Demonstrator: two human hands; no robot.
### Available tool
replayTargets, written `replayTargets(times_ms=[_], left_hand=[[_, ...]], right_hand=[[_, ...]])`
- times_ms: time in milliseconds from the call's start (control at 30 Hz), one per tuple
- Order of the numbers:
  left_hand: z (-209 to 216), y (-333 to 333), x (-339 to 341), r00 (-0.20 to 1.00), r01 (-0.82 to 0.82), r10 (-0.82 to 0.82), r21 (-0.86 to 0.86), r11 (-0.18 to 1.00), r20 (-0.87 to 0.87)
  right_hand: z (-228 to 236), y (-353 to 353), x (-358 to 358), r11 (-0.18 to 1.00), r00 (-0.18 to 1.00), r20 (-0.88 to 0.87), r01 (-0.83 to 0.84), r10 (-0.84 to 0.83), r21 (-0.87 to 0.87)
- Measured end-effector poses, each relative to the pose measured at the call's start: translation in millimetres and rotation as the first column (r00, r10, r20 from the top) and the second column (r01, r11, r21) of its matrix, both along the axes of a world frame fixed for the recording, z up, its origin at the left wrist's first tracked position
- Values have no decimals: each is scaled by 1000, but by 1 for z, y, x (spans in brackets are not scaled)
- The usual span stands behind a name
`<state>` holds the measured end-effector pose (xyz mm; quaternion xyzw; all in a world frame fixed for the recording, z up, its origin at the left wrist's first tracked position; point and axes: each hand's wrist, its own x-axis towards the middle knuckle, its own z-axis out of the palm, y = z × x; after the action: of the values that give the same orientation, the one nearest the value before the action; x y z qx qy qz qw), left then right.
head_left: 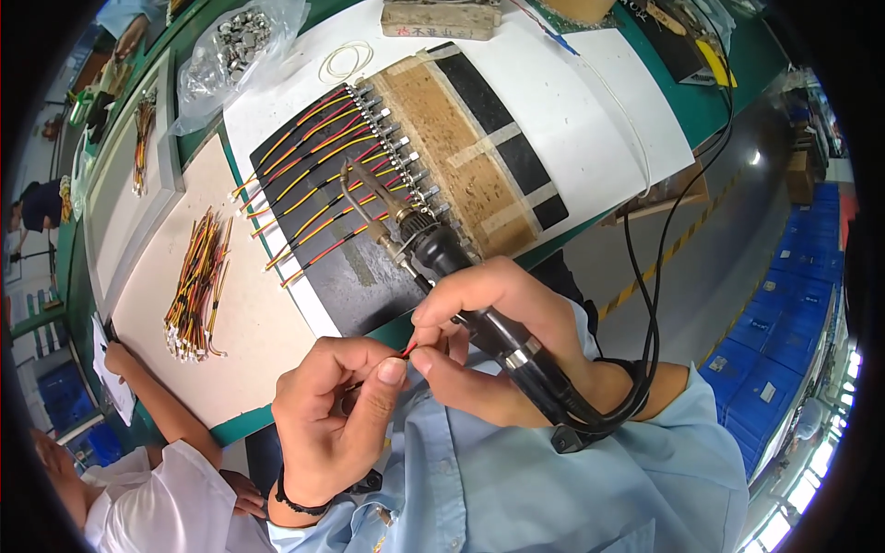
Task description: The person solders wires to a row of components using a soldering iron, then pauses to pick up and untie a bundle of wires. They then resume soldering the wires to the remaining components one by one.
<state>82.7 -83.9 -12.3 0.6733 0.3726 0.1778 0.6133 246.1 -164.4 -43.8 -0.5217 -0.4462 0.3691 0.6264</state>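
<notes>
My left hand (327, 410) is closed, thumb and forefinger pinching a thin red and black wire (407, 350). Fingertips of my right hand (502, 309) meet it at the same wire. That right hand also holds a soldering iron (441, 249) with a black handle, which lies across it and points up and left, a thin metal feed tube beside the bent tip. Beyond the tip is a wooden jig board (461, 138), its edge lined with small metal connectors (396, 143). Red, yellow and black wires (318, 189) run left from these over a black mat (355, 309).
A bundle of wires with white plugs (195, 286) lies on the beige board at left. A bag of metal parts (241, 41) and a worn block (441, 18) are at the back. Black cables (656, 267) hang at right. At lower left sits another person (175, 498).
</notes>
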Motion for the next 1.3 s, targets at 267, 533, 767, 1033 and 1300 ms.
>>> replayTargets(times_ms=[267, 533, 767, 1033, 1300], left_hand=[[-3, 6, 5, 1000, 21, -20, 21, 1000, -19], [5, 10, 13, 998, -24, 16, -118, 993, -66], [1, 11, 12, 996, 64, -70, -102, 993, -63], [1, 13, 21, 995, 24, -36, -128, 991, -89], [-8, 29, 35, 981, -14, -2, -82, 997, -193]], right_hand=[[-4, 1, 2, 999, 999, -19, 34, -34, 14], [-13, -5, 7, 997, 996, 70, 56, -59, 47], [-7, -4, 14, 999, 997, 69, -20, 17, 49], [-20, -4, 10, 1000, 999, 50, -6, 7, -21], [-4, -7, 43, 995, 889, 458, 27, 20, -96]])
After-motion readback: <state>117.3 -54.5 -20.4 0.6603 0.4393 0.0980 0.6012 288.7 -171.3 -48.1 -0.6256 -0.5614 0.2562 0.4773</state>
